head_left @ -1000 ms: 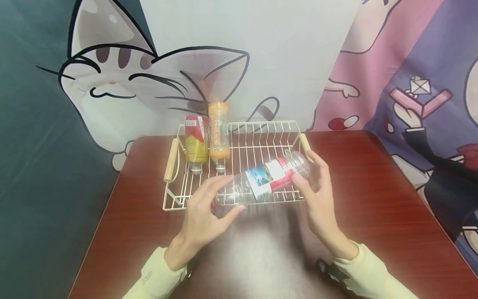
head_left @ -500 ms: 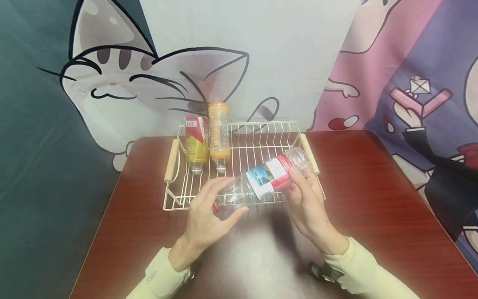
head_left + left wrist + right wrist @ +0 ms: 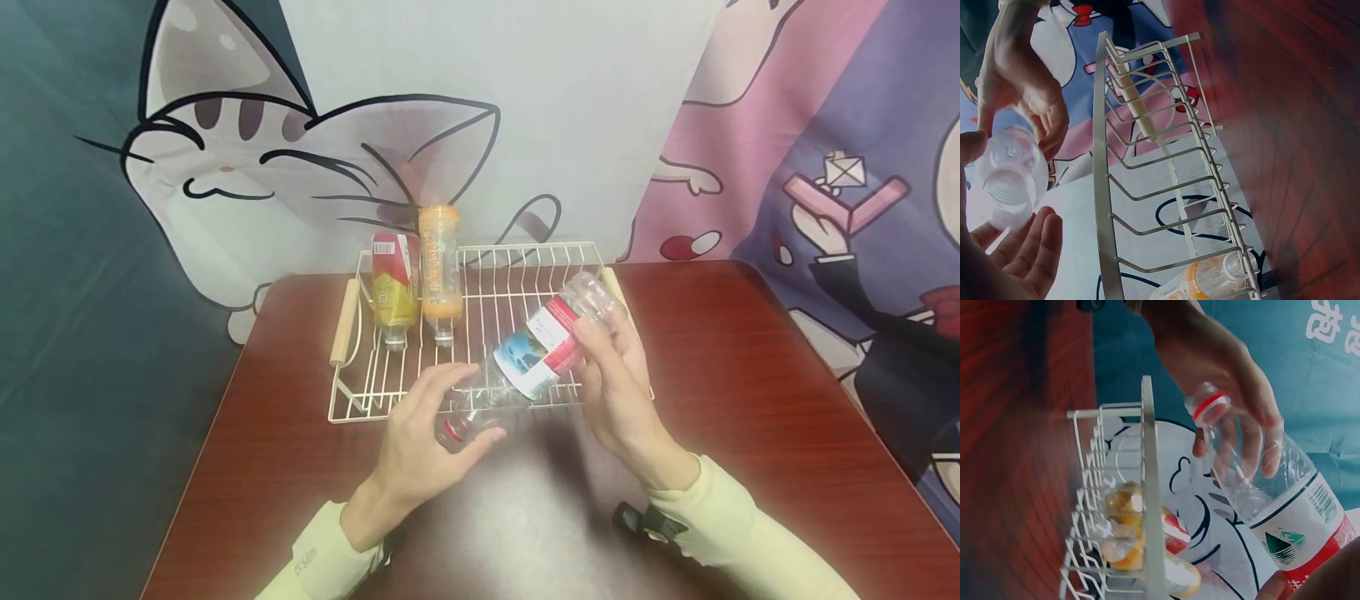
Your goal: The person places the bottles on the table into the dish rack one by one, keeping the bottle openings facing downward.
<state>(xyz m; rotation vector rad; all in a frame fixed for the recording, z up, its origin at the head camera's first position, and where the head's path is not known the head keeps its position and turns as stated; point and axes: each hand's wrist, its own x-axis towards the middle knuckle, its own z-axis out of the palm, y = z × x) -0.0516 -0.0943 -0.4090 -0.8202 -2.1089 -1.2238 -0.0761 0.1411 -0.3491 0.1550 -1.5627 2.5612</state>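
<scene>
A clear plastic bottle (image 3: 536,354) with a red, white and blue label is held aslant above the rack's front, its neck with a red ring pointing down toward me. My right hand (image 3: 618,392) grips it round the label and base end. Around the neck end, my left hand (image 3: 423,442) stands with thumb and fingers spread apart, loosely cupping it. In the right wrist view, the left hand's fingers (image 3: 1250,447) show behind the clear bottle (image 3: 1272,500). The left wrist view looks at the bottle (image 3: 1013,178) from its neck end.
A cream wire rack (image 3: 517,258) with wooden handles stands on the red-brown table (image 3: 750,400). In its left part a red and yellow bottle (image 3: 394,283) and an orange-labelled bottle (image 3: 441,267) lie neck toward me. A cartoon cloth (image 3: 585,108) hangs behind.
My right hand has shifted from the bottle's base end to a grip round its label. The bottle has tilted more steeply, base going up and away, neck coming down toward me.
</scene>
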